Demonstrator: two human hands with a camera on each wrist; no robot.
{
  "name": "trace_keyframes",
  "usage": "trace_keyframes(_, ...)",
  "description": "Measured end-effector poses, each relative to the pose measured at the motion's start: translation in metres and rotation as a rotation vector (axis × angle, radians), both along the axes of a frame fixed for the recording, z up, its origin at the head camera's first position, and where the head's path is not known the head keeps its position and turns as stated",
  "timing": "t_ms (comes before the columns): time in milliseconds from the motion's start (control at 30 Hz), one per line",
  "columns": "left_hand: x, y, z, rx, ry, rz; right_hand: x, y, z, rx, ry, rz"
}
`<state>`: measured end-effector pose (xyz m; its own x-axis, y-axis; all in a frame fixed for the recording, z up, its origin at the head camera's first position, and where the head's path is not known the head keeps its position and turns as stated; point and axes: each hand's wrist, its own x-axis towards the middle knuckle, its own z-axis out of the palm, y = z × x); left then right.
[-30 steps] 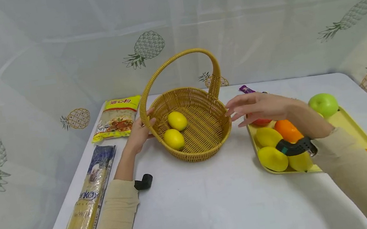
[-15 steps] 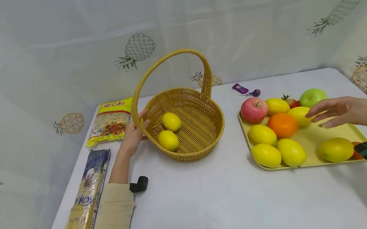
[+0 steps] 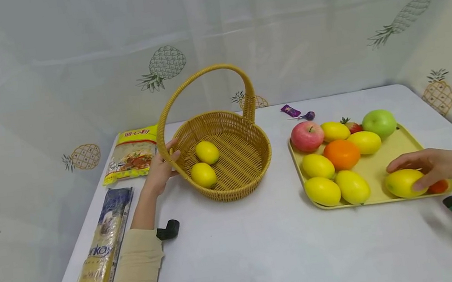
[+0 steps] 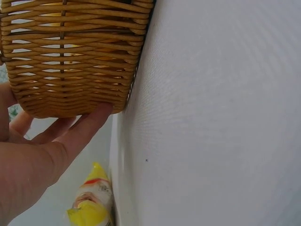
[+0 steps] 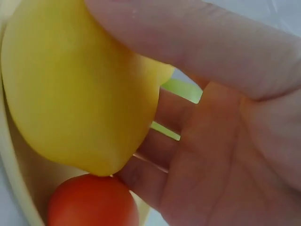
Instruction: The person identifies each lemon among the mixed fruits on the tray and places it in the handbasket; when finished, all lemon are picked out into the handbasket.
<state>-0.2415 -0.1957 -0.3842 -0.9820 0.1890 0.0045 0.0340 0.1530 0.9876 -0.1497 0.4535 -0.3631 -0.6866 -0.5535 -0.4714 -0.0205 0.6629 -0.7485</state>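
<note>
My left hand [image 3: 158, 172] holds the left side of a round wicker basket [image 3: 233, 194] with a tall arched handle. In the left wrist view its fingers lie against the woven wall [image 4: 75, 89]. Two lemons, one [image 3: 207, 152] behind the other [image 3: 203, 175], lie inside the basket on its left. At the right, my right hand [image 3: 437, 165] grips a lemon [image 3: 401, 183] at the near right corner of the yellow tray [image 3: 377, 171]. The right wrist view has the thumb over this lemon [image 5: 75, 89] and the other fingers behind it. A small orange-red round fruit [image 5: 94, 202] sits beside it.
The tray also bears several lemons [image 3: 322, 191], an orange [image 3: 341, 155], a pink apple [image 3: 307, 136], a strawberry [image 3: 353, 127] and a green apple [image 3: 379, 123]. Behind it lie a purple candy [image 3: 290, 111] and a lollipop [image 3: 309, 115]. Pasta packs [image 3: 135, 155] line the left edge.
My right hand has moved from beside the basket rightward over the tray, then down onto the lemon at its near right corner. My left hand stays at the basket. The view has shifted slightly right.
</note>
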Motion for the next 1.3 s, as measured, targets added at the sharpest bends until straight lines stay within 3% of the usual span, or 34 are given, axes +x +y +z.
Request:
trace_keyframes(200,0.001,-0.002,-0.001,0.001,0.000,0.006,-0.005,-0.008,0.004,0.076,0.020,-0.030)
trace_keyframes(400,-0.001,0.000,-0.001,-0.003,0.003,0.003,-0.006,-0.010,0.009,0.141,0.146,-0.103)
trace_keyframes(533,-0.001,-0.001,-0.002,-0.002,-0.004,-0.002,-0.010,-0.015,0.019,0.131,0.256,-0.150)
trace_keyframes(667,-0.002,-0.002,-0.002,0.001,-0.001,-0.001,-0.019,-0.032,0.035,0.058,0.288,-0.193)
trace_keyframes(833,-0.003,-0.001,-0.002,0.006,-0.001,-0.001,-0.035,-0.068,0.057,-0.176,0.193,-0.163)
trace_keyframes(1000,-0.002,0.000,0.000,0.000,0.012,-0.004,-0.049,-0.125,0.069,-0.353,0.061,-0.140)
trace_keyframes(1133,-0.001,0.000,0.001,-0.008,0.021,-0.002,-0.060,-0.180,0.073,-0.413,-0.020,-0.150)
trace_keyframes(1300,-0.001,0.000,-0.001,0.015,-0.001,0.006,-0.077,-0.245,0.074,-0.338,-0.065,-0.150)
